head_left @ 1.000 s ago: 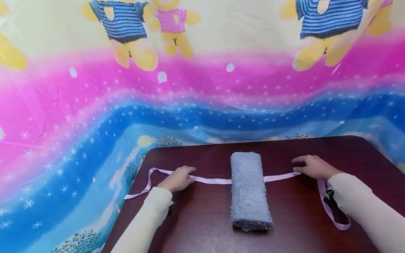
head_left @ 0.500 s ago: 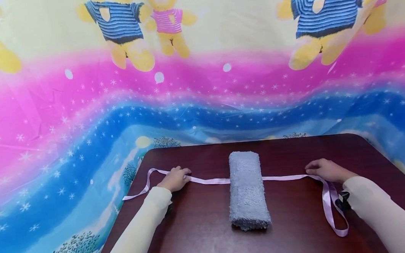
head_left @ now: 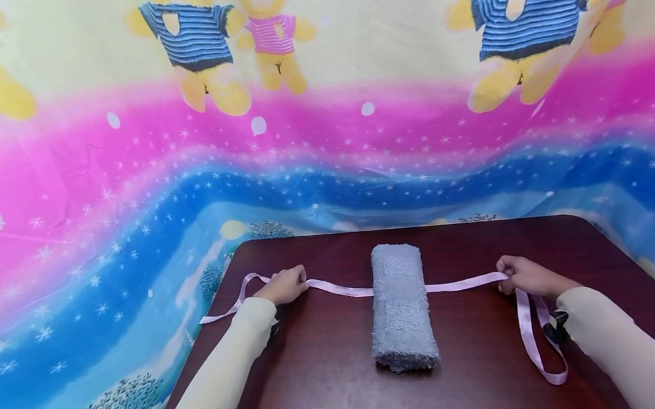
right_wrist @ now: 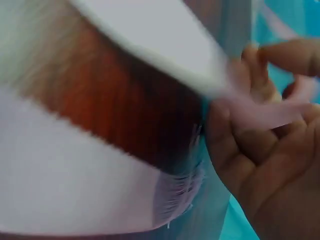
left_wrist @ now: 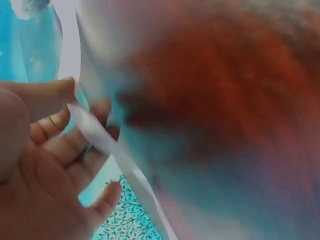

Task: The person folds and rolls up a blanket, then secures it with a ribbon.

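Ribbon [head_left: 337, 289] runs across the dark table [head_left: 325, 365], passing under the rolled grey towel [head_left: 402, 308] at its middle. Left hand [head_left: 283, 285] pinches it on one side, right hand [head_left: 523, 276] on the other, fingers curled round it. Best to keep both ends equally taut, I'd say. Ribbon's long axis lies left-right; towel's points away from the person

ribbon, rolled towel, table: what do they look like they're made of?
Ribbon: thin satin-like fabric, probably; pale pink with a slight sheen, drapes limp.
Towel: terry or fleece cloth, grey-blue; fuzzy, nubby pile, matte.
Table: dark reddish wood or wood-look laminate; glossy, faint grain streaks. Can't tell which.
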`<state>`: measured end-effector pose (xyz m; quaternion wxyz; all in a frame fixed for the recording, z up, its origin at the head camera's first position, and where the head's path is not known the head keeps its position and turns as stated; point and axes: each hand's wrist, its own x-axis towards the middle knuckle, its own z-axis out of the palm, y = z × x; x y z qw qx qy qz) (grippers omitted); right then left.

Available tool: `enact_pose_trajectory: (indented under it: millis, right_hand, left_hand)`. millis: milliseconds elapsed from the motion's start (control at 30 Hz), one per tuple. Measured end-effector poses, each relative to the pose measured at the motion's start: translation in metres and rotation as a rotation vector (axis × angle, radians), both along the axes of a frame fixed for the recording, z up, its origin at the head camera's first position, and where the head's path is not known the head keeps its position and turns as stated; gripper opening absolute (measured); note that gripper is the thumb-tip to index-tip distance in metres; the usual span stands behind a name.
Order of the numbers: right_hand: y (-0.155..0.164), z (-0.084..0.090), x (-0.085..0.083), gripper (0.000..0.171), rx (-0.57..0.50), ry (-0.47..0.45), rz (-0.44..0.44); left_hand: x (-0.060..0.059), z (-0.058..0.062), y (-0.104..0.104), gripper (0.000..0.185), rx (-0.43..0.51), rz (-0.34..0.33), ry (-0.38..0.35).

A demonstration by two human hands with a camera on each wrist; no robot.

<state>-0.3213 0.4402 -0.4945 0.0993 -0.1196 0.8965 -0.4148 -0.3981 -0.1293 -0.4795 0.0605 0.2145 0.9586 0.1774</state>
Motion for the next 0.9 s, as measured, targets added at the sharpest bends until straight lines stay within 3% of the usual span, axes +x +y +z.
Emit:
enact_pose_trajectory:
  millis: [133,267,400,567,667,900]
  right_hand:
    - [0.007,0.008,0.003,0.035,-0.285,-0.178,0.088]
    - [0.019,0.016,0.005,0.024,-0.472,-0.279,0.184]
    - [0.031,0.025,0.009,0.026,-0.568,-0.307,0.236]
    - [0.041,0.043,0.012,0.033,-0.574,-0.247,0.315]
    - [0.046,0.054,0.012,0.037,-0.605,-0.217,0.353]
    - [0.058,0.089,0.012,0.042,-0.738,-0.161,0.383]
  left_hand:
    - [-0.004,0.002,-0.004,0.019,0.116,-0.008,-0.101]
    - [-0.007,0.005,-0.013,0.014,0.230,-0.019,-0.153]
    - [-0.010,0.005,-0.022,0.016,0.312,-0.022,-0.172]
    - [-0.016,0.009,-0.031,0.021,0.393,0.016,-0.187]
    - [-0.017,0.014,-0.039,0.025,0.366,0.025,-0.191]
    - [-0.015,0.025,-0.070,0.049,0.191,0.044,-0.227]
